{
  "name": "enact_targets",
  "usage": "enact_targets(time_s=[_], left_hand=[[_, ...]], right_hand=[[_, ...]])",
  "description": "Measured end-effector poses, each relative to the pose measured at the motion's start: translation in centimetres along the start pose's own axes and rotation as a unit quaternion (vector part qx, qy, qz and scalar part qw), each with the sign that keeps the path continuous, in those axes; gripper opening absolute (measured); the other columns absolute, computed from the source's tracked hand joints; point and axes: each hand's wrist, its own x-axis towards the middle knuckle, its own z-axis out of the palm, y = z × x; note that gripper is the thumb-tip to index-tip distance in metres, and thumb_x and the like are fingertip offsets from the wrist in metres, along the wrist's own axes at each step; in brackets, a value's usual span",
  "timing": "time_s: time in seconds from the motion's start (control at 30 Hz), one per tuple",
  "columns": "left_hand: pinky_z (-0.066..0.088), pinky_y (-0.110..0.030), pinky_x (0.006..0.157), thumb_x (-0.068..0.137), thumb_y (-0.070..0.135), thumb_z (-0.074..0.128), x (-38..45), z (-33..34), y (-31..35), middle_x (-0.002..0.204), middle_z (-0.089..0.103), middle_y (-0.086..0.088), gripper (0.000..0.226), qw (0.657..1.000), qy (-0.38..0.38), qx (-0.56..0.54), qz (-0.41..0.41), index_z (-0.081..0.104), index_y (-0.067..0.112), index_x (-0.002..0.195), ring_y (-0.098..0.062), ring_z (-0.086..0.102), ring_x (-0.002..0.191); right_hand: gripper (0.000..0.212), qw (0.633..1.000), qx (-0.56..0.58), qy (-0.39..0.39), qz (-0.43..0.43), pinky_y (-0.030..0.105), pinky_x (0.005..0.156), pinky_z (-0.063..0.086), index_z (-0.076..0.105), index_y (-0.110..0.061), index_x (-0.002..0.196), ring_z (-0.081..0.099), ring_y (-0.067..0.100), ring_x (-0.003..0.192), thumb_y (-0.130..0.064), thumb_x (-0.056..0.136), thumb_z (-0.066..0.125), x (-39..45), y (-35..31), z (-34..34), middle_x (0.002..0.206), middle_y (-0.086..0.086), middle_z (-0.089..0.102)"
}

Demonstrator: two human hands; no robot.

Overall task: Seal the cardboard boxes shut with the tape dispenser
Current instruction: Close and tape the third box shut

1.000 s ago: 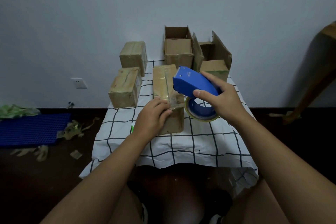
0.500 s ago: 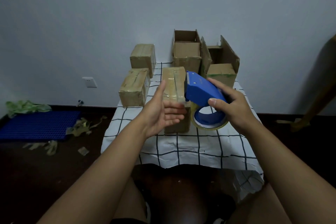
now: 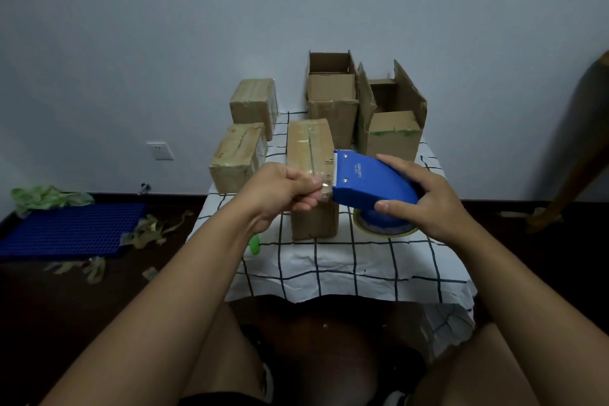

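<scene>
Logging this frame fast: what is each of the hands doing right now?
Left hand: closed, pinching the tape end at the dispenser's cutter.
Right hand: closed, gripping the blue tape dispenser.

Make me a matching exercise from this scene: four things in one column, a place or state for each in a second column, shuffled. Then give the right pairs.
Things
1. tape dispenser
2. tape end
3. box with green tape marks
4. blue mat

Places or states
A. lies on the floor, left of the table
B. pinched by the left hand
C. stands at the back right with its flaps up
D. gripped by the right hand

Pairs: 1-D, 2-B, 3-C, 4-A
</scene>
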Motion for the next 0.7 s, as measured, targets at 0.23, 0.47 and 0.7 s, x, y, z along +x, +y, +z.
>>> enact_targets(time_s=[0.23, 0.47, 0.7], left_hand=[[0.056, -0.019, 0.059, 0.088, 0.009, 0.069, 0.7, -0.4, 0.5, 0.068, 0.072, -0.007, 0.008, 0.996, 0.042, 0.074, 0.005, 0.071, 0.003, 0.083, -0.009, 0.064, 0.057], [0.052, -0.019, 0.055, 0.087, 0.011, 0.071, 1.2, -2.6, 0.1, 0.065, 0.071, -0.008, 0.012, 0.99, 0.098, 0.094, 0.024, 0.072, 0.001, 0.08, -0.009, 0.062, 0.053], [0.052, -0.019, 0.055, 0.09, 0.009, 0.068, 1.1, -4.8, -0.9, 0.06, 0.065, -0.007, 0.018, 0.981, 0.165, 0.094, 0.03, 0.07, -0.003, 0.078, -0.012, 0.056, 0.051]], right_hand=[[0.07, 0.999, -0.054, -0.007, 0.001, 0.006, 0.083, 0.043, 0.047, -0.061, 0.128, 0.052, -0.004, 0.11, -0.066, 0.063, 0.073, -0.1, 1.1, -0.3, 0.124, -0.022, 0.053], [0.073, 0.992, -0.125, -0.029, 0.0, 0.027, 0.089, 0.048, 0.045, -0.056, 0.132, 0.053, 0.0, 0.106, -0.064, 0.068, 0.078, 0.8, 1.5, -1.9, 0.119, -0.016, 0.054], [0.077, 0.984, -0.174, -0.039, -0.008, 0.039, 0.095, 0.049, 0.049, -0.05, 0.135, 0.055, 0.01, 0.106, -0.068, 0.062, 0.071, 1.4, 1.5, -3.1, 0.117, -0.008, 0.058]])
